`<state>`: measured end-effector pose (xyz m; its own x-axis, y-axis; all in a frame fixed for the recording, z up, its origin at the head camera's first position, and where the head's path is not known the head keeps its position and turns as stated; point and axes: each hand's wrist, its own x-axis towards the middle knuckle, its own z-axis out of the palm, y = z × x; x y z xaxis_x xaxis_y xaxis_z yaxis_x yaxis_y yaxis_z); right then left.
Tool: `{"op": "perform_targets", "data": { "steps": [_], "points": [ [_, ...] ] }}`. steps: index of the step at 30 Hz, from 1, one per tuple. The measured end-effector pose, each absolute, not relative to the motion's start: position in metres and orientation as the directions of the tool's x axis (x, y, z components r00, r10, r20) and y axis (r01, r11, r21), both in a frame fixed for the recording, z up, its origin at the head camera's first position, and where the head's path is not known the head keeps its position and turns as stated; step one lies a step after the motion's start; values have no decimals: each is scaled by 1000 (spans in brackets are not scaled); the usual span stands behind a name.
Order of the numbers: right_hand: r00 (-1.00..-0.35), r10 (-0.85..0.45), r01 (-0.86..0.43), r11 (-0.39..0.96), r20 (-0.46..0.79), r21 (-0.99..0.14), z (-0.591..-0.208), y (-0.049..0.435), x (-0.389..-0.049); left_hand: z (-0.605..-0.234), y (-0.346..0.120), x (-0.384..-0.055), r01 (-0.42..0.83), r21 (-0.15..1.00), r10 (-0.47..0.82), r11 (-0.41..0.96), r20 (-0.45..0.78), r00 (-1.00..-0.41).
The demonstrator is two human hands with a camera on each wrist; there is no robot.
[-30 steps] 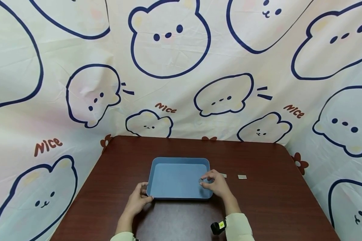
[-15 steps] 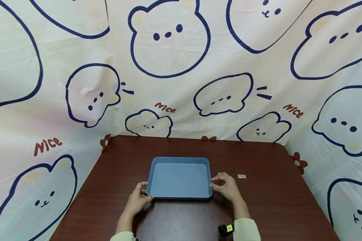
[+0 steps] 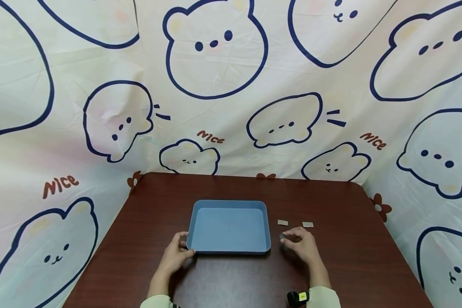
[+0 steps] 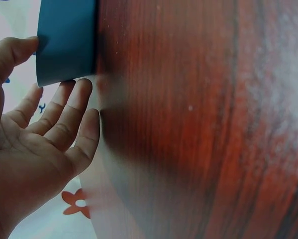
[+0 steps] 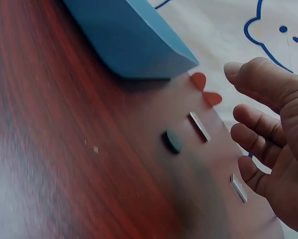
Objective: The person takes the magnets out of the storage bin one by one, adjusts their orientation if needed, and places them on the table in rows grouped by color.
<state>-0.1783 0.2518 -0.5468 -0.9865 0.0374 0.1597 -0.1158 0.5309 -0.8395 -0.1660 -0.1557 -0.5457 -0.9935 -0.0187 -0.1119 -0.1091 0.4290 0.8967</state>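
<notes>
A blue rectangular tray (image 3: 229, 226) lies on the table in the head view. My left hand (image 3: 174, 255) holds its near left corner, thumb at the front and fingers against the left side; the left wrist view shows the fingertips at the tray wall (image 4: 66, 45). To the right of the tray, my right hand (image 3: 302, 244) has its fingertips close to a small dark round disc (image 3: 282, 235). In the right wrist view the disc (image 5: 172, 141) lies on the table, and the right thumb and fingers stand apart with nothing between them.
Two small pale rectangular pieces, a nearer-to-tray one (image 3: 282, 222) and a farther-right one (image 3: 308, 224), lie just beyond the right hand. The brown table (image 3: 223, 282) backs onto a cloth (image 3: 231, 119) printed with bears.
My right hand has carried the disc from over the tray's right side out to the table on the right and let go of it there. The left hand has stayed at the tray's corner.
</notes>
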Motion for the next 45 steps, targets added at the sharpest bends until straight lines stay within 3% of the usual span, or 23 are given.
{"op": "perform_targets", "data": {
  "steps": [18,34,45],
  "points": [
    [-981,184,59,575,59,-816,-566,297,-160,-544,-155,-167,-112,889,-24,444,-113,-993],
    [-964,259,121,630,61,-767,-572,319,-148,-543,-155,-167,-119,892,-25,436,-120,-992],
    [-969,241,131,693,57,-708,-573,322,-150,-542,-155,-167,-121,894,-24,431,-123,-992]
  ]
}}
